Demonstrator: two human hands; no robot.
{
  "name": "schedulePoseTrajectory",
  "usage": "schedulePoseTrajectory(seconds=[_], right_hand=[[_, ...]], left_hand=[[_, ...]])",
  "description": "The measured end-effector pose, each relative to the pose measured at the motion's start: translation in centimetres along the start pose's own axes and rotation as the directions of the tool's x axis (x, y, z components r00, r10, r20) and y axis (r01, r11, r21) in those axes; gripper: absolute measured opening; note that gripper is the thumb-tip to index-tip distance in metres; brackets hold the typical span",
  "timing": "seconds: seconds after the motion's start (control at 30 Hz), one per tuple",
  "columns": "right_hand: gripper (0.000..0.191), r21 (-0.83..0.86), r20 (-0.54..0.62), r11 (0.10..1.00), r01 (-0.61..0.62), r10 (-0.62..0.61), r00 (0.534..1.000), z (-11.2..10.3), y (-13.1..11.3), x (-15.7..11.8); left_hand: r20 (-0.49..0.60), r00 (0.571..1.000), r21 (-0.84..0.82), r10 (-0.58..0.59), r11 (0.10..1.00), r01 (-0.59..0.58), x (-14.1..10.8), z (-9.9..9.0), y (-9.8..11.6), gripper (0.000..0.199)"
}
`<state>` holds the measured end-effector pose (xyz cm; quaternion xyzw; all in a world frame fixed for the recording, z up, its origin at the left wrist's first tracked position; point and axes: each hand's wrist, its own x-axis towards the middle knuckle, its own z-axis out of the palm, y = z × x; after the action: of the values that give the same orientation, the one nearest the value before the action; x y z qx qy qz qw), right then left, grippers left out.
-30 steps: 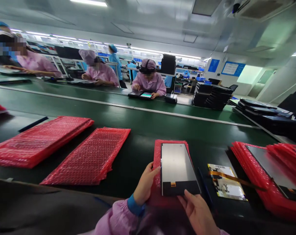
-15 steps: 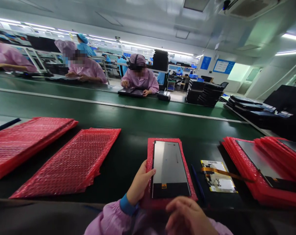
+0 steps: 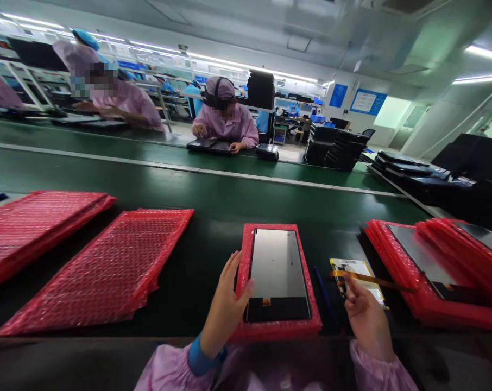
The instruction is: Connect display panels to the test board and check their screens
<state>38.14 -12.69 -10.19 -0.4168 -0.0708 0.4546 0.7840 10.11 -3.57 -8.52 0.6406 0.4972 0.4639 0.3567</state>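
Observation:
A display panel [image 3: 277, 266], silver above and black below, lies on red bubble wrap [image 3: 246, 239]. My left hand [image 3: 227, 301] rests at its left edge with fingers extended and thumb apart. To the right, my right hand [image 3: 366, 315] is over a white and yellow circuit piece [image 3: 358, 269], its fingertips pinched at the orange flex cable [image 3: 380, 281]. A blue pen-like tool [image 3: 325, 290] lies between the panel and that piece.
Red bubble-wrap bags [image 3: 107, 266] lie at left, beside another stack [image 3: 38, 228]. Wrapped panels [image 3: 417, 255] are piled at right. Across the green bench [image 3: 160, 187], a person [image 3: 225, 122] handles dark panels; black stacks [image 3: 335, 146] stand nearby.
My right hand has moved from below the panel rightward to the flex cable. My left fingers have spread along the panel's left side. The view has shifted slightly.

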Motion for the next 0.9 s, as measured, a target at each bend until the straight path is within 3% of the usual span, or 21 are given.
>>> schedulePoseTrajectory(seconds=[0.1, 0.17, 0.23, 0.33, 0.4, 0.5, 0.6, 0.7, 0.77, 0.83, 0.9], right_hand=[[0.033, 0.038, -0.029, 0.999, 0.039, -0.038, 0.999, 0.7, -1.3, 0.7], [0.04, -0.039, 0.013, 0.991, 0.125, -0.124, 0.992, 1.8, -1.8, 0.1], [0.043, -0.201, 0.118, 0.964, 0.174, -0.153, 0.981, 3.0, -1.7, -1.1], [0.036, -0.503, 0.351, 0.842, 0.196, -0.009, 0.936, 4.6, -0.1, -3.3], [0.028, -0.657, 0.485, 0.688, 0.309, 0.072, 0.872, 5.3, 1.4, -4.4], [0.028, -0.722, 0.623, 0.427, 0.544, 0.06, 0.78, 5.7, 3.4, -5.4], [0.034, -0.721, 0.664, 0.312, 0.618, 0.059, 0.745, 5.7, 4.3, -5.9], [0.042, -0.692, 0.691, 0.363, 0.625, 0.082, 0.718, 5.5, 4.1, -6.4], [0.048, -0.647, 0.707, 0.461, 0.607, 0.063, 0.705, 5.4, 3.9, -6.8], [0.043, -0.617, 0.667, 0.563, 0.549, 0.005, 0.745, 5.3, 3.9, -7.3], [0.026, -0.61, 0.578, 0.646, 0.459, -0.034, 0.815, 5.3, 3.9, -7.8]], left_hand=[[0.111, 0.993, 0.106, -0.028, 0.994, 0.016, -1.1, -0.6, -0.3, 0.059], [0.143, 0.988, 0.124, -0.062, 0.991, 0.044, -1.7, -1.0, -0.1, 0.056], [0.117, 0.991, 0.103, -0.056, 0.994, 0.044, -2.3, -1.2, 0.7, 0.05], [0.193, 0.975, -0.059, -0.109, 0.991, 0.122, -3.0, -1.2, 2.5, 0.045], [0.355, 0.916, -0.23, -0.187, 0.932, 0.28, -3.3, -1.2, 3.6, 0.051], [0.55, 0.796, -0.394, -0.254, 0.762, 0.514, -3.4, -1.0, 4.5, 0.064], [0.66, 0.701, -0.4, -0.269, 0.665, 0.631, -3.4, -1.0, 4.8, 0.065], [0.711, 0.659, -0.358, -0.243, 0.681, 0.638, -3.4, -0.9, 5.2, 0.044], [0.699, 0.677, -0.376, -0.232, 0.686, 0.623, -3.2, -0.7, 5.4, 0.028], [0.656, 0.727, -0.415, -0.205, 0.706, 0.574, -3.1, -0.4, 5.6, 0.022], [0.62, 0.771, -0.423, -0.147, 0.765, 0.486, -2.9, -0.1, 5.8, 0.028]])
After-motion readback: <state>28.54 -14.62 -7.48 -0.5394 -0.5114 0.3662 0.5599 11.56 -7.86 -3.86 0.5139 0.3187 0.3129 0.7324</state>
